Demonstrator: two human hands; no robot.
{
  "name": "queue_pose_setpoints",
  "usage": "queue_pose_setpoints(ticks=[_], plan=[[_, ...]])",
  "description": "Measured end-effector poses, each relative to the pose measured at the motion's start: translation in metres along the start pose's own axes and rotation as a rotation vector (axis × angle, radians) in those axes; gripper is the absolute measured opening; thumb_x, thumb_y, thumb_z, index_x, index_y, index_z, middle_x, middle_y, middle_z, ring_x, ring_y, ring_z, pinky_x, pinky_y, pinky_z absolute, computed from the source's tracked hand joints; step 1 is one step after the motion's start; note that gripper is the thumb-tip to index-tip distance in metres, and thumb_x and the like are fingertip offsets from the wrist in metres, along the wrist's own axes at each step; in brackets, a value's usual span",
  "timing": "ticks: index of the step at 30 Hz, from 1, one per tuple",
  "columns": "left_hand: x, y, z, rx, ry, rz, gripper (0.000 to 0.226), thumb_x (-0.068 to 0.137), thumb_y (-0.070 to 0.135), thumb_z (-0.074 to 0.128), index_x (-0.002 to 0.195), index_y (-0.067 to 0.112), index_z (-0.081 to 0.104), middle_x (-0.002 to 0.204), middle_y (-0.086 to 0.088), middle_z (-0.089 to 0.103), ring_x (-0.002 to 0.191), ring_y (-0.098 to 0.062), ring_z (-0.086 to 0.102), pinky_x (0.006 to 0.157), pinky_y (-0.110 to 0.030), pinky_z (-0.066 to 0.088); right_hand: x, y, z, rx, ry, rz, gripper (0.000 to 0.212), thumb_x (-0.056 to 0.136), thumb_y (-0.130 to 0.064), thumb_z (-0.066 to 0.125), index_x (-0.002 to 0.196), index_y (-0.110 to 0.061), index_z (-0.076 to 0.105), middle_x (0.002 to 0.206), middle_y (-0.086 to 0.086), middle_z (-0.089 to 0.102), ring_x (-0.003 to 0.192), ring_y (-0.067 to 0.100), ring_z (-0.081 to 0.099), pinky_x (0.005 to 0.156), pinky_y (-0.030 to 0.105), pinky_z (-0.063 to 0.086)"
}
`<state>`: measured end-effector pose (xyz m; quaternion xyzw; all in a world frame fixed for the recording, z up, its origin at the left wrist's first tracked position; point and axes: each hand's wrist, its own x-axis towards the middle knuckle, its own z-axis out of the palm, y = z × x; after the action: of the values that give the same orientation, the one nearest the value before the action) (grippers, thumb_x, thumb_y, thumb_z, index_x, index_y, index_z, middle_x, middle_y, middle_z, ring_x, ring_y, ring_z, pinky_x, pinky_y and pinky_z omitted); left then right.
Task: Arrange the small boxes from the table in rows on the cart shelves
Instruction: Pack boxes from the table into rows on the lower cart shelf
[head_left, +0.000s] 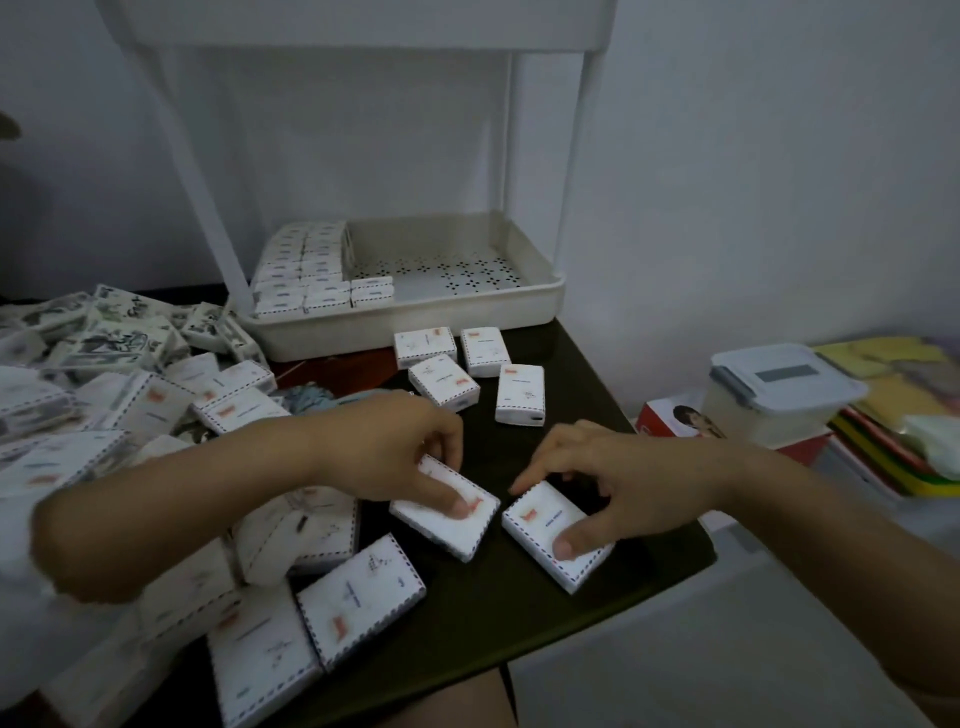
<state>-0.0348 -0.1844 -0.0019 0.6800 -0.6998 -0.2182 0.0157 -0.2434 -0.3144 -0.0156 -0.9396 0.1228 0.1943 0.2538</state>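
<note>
Two held boxes: the left hand (400, 452) grips the left box (441, 525), thumb on top; the right hand (613, 473) pinches the right box (545, 525) between thumb and fingers. Both boxes lie on the dark table (493, 613).
Cart shelf (467, 312): perforated white tray; rows of boxes (306, 275) fill its left side.
Loose boxes (444, 382): four, just before the cart.
Heap (156, 400): many more, at left.
Lidded tub (779, 400): off the table's right side; contents unclear.
Writing: striped airmail borders, a red mark; print too blurred to read.
</note>
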Motion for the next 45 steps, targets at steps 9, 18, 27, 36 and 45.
queue_pose_setpoints(ticks=[9, 18, 27, 36, 45], plan=[[-0.004, -0.012, -0.017, -0.433, 0.099, 0.046, 0.031, 0.079, 0.046, 0.068, 0.107, 0.035, 0.070, 0.104, 0.012, 0.070, 0.097, -0.002, 0.064, 0.083, -0.018, 0.052, 0.019, 0.004, 0.012, 0.350, 0.308, 0.047, 0.043, 0.082, -0.040, 0.073, 0.111, -0.046, 0.042, 0.107, -0.030, 0.047, 0.098, -0.007, 0.052, 0.065, 0.011, 0.051], [0.000, -0.045, -0.046, -0.697, 0.438, -0.137, 0.025, 0.077, 0.022, 0.077, 0.095, 0.012, 0.063, 0.093, -0.002, 0.074, 0.079, -0.008, 0.069, 0.071, -0.016, 0.054, 0.069, -0.007, -0.015, 0.693, 0.595, -0.106, 0.037, 0.091, -0.030, 0.064, 0.117, -0.055, 0.055, 0.103, -0.045, 0.049, 0.094, -0.028, 0.049, 0.068, 0.002, 0.046], [0.072, -0.128, -0.126, -0.480, 0.920, -0.337, 0.024, 0.085, 0.021, 0.071, 0.103, 0.024, 0.056, 0.101, -0.003, 0.067, 0.085, -0.021, 0.067, 0.076, -0.034, 0.055, 0.139, -0.016, -0.080, 0.859, 0.806, -0.150, 0.038, 0.094, -0.015, 0.059, 0.121, -0.041, 0.064, 0.124, -0.026, 0.056, 0.063, 0.006, 0.063, 0.073, 0.036, 0.060], [0.091, -0.172, -0.127, 0.121, 0.530, -0.286, 0.041, 0.081, 0.028, 0.070, 0.116, 0.025, 0.050, 0.102, 0.000, 0.064, 0.093, -0.020, 0.059, 0.085, -0.038, 0.048, 0.189, 0.008, -0.117, 0.923, 0.906, -0.199, 0.038, 0.093, -0.008, 0.059, 0.108, -0.042, 0.064, 0.116, -0.009, 0.065, 0.096, 0.013, 0.067, 0.067, 0.025, 0.058], [0.092, -0.178, -0.127, 0.127, 0.324, -0.195, 0.024, 0.091, 0.020, 0.055, 0.109, 0.026, 0.069, 0.109, 0.006, 0.070, 0.102, -0.013, 0.061, 0.092, -0.036, 0.049, 0.247, 0.023, -0.144, 0.534, 1.045, -0.024, 0.027, 0.089, -0.013, 0.064, 0.114, -0.024, 0.063, 0.104, -0.008, 0.068, 0.092, 0.008, 0.062, 0.081, 0.025, 0.051]])
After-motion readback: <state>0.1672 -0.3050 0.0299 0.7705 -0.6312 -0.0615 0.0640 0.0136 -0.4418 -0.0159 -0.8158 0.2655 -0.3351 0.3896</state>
